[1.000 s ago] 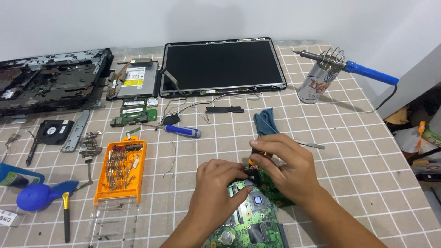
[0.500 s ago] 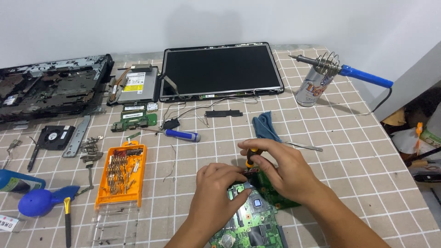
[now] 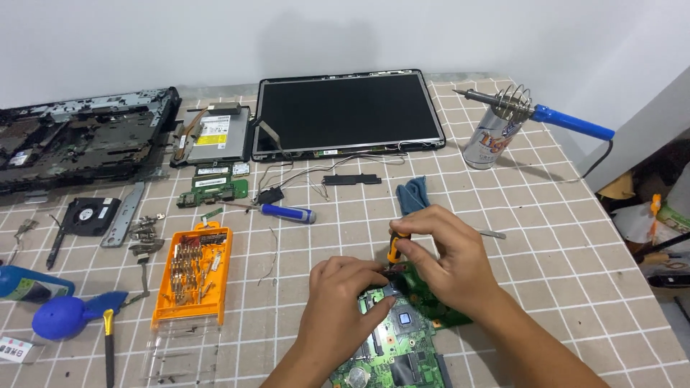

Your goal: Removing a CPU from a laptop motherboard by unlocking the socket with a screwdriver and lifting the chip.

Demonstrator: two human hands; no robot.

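Note:
A green laptop circuit board (image 3: 392, 348) lies on the tiled table near the front edge. My right hand (image 3: 445, 262) grips a small orange-handled screwdriver (image 3: 394, 248) held upright, its tip down on the board's upper edge. My left hand (image 3: 343, 302) rests on the board's left part, fingertips pinched close beside the screwdriver's tip. What lies under the fingertips is hidden.
An orange bit case (image 3: 192, 273) sits left of the board. Behind lie a blue-handled screwdriver (image 3: 286, 212), a blue cloth (image 3: 412, 195), a laptop screen panel (image 3: 348, 115), an optical drive (image 3: 215, 136), a laptop base (image 3: 79, 136), a fan (image 3: 90, 214). A soldering iron (image 3: 560, 121) rests on a can (image 3: 486, 140). A blue blower (image 3: 68, 316) sits at left.
My right hand has raised the orange screwdriver from a low slant to upright on the board's edge. My left hand stays on the board, shifting slightly.

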